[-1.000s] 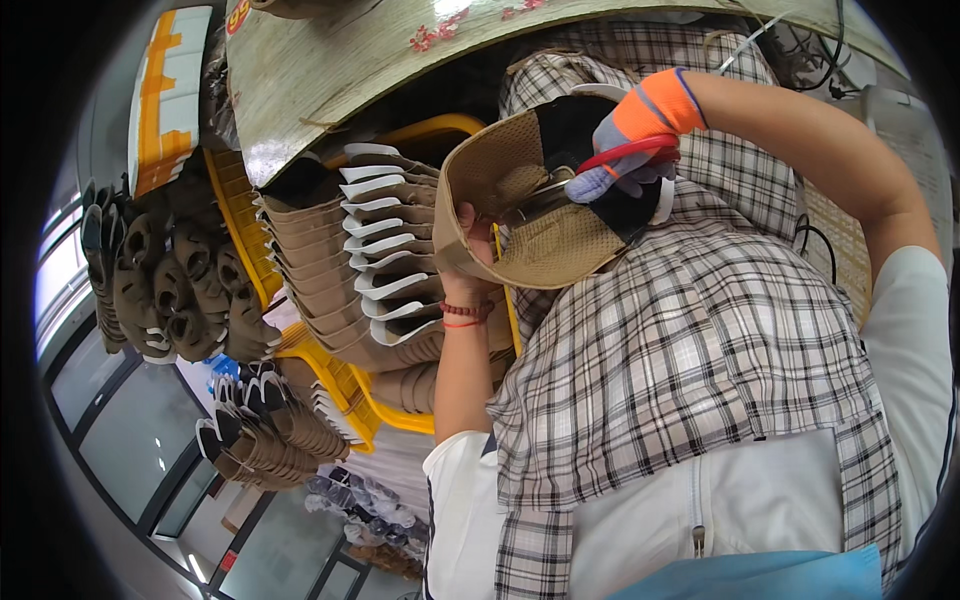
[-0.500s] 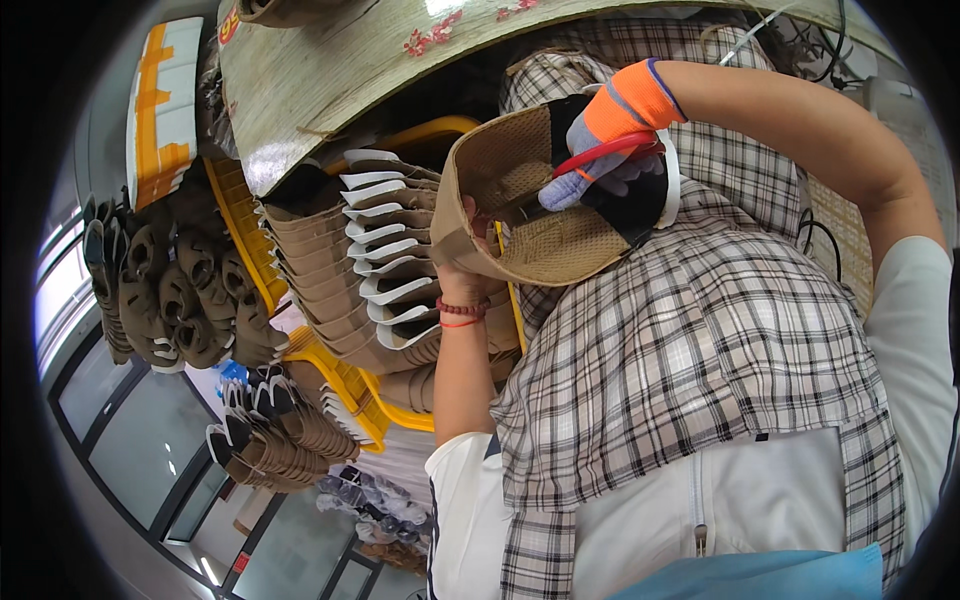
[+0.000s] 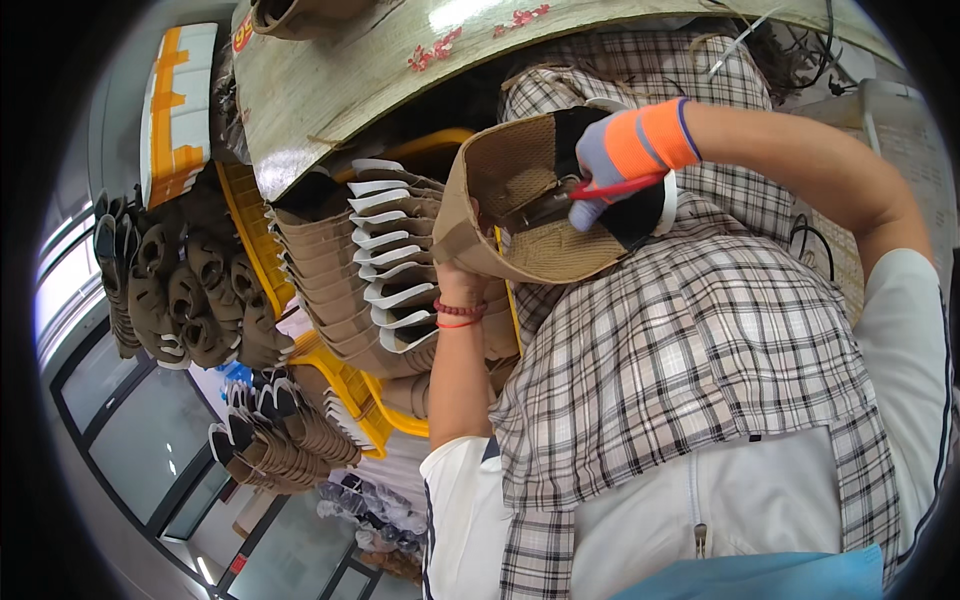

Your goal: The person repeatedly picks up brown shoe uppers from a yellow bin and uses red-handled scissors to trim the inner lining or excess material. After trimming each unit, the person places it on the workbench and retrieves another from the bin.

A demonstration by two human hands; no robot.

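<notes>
A brown shoe upper (image 3: 570,255) with mesh lining and a black inner patch is held open above my lap. My left hand (image 3: 459,278) is closed on its left end, with fingertips showing inside through an opening. My right hand (image 3: 608,160), in a grey and orange glove, grips scissors with red handles (image 3: 632,186). The scissors' metal blades point left inside the upper, toward my left fingers. Whether they touch the material I cannot tell. A white edge piece (image 3: 668,205) shows at the upper's right end.
Left of my hands, nested brown uppers with white edges (image 3: 395,290) fill a yellow basket (image 3: 345,372). A table (image 3: 330,90) borders the far side, with another brown piece (image 3: 300,15) on it. More uppers (image 3: 185,290) are stacked farther left. A plaid apron (image 3: 680,340) covers my lap.
My right hand has turned and drawn slightly right with the scissors, so the blades now show more clearly. My left hand keeps its hold on the upper, almost unmoved.
</notes>
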